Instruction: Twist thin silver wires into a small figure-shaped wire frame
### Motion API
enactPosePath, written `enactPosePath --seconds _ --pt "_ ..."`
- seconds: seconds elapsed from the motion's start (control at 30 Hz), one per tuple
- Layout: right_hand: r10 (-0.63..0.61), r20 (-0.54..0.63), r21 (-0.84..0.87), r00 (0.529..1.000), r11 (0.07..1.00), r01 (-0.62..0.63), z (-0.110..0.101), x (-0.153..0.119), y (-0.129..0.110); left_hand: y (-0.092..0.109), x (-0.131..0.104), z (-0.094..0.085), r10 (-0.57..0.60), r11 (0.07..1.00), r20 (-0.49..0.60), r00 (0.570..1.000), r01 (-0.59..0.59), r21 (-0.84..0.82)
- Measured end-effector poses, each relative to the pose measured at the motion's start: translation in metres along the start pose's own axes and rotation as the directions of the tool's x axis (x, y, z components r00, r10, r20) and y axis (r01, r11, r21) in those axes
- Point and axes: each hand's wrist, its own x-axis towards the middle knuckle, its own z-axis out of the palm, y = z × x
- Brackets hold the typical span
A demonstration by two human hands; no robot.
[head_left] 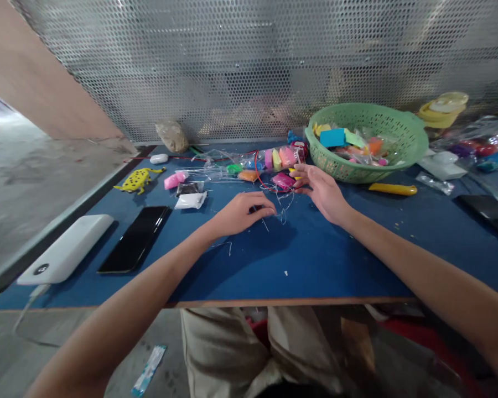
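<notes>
My left hand (248, 213) is over the middle of the blue table, thumb and forefinger pinched on a thin pale wire (283, 213) that loops loosely toward my right hand. My right hand (321, 190) has its fingers apart, beside a magenta clay packet (283, 181); a small yellow thing is partly hidden behind its fingertips. A red wire (256, 163) curves across the table and ends near my right thumb. Just beyond the hands lie an orange packet (248, 176), a green one (234, 168), and a bundle of straight thin wires (199, 174).
A green basket (419, 141) of colourful packets stands back right, with a yellow-handled tool (392, 189) before it. On the left are a black phone (135, 240), a white power bank (68, 249) with a cable, and a spotted yellow toy (136, 181). Perforated metal (232, 66) rises behind.
</notes>
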Motion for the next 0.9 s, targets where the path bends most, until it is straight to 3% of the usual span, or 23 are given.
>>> enactPosePath --seconds 0.1,0.17,0.3,0.4,0.5,0.57,0.63,0.73,0.8,0.9 --pt "0.009 -0.128 -0.034 0.992 0.999 -0.014 -0.003 0.002 0.003 -0.005 0.001 0.002 -0.087 0.996 -0.160 0.983 0.092 0.022" --pt "0.078 -0.147 -0.015 0.986 0.997 -0.081 -0.004 0.002 0.005 -0.006 0.001 0.002 -0.114 0.992 -0.245 0.963 0.123 0.022" --pt "0.250 0.052 0.053 0.967 0.966 -0.253 0.005 -0.005 0.003 -0.003 0.001 0.003 -0.065 0.994 -0.355 0.932 0.092 0.061" --pt "0.296 0.228 0.165 0.927 0.927 -0.337 0.017 -0.013 -0.003 0.002 0.002 0.005 0.003 0.992 -0.372 0.928 0.043 0.116" --pt "0.266 0.234 0.254 0.935 0.912 -0.323 0.024 -0.019 -0.004 0.005 0.003 0.007 0.056 0.991 -0.345 0.937 -0.010 0.135" --pt "0.253 0.216 0.224 0.943 0.927 -0.300 0.025 -0.019 -0.002 0.006 0.004 0.008 0.051 0.992 -0.320 0.946 -0.010 0.129" --pt "0.220 0.190 0.128 0.957 0.961 -0.246 0.023 -0.019 -0.001 0.008 0.004 0.008 -0.009 0.995 -0.268 0.963 0.034 0.089" --pt "0.096 0.170 -0.077 0.981 0.994 -0.084 0.020 -0.019 -0.004 0.010 0.002 0.007 -0.157 0.985 -0.107 0.982 0.149 -0.083" --pt "0.013 0.188 -0.198 0.982 0.980 0.025 0.019 -0.020 -0.009 0.011 0.002 0.007 -0.214 0.954 0.001 0.977 0.210 -0.212" --pt "-0.073 0.197 -0.349 0.978 0.927 0.140 0.020 -0.024 -0.016 0.013 0.002 0.008 -0.249 0.906 0.063 0.966 0.256 -0.336"
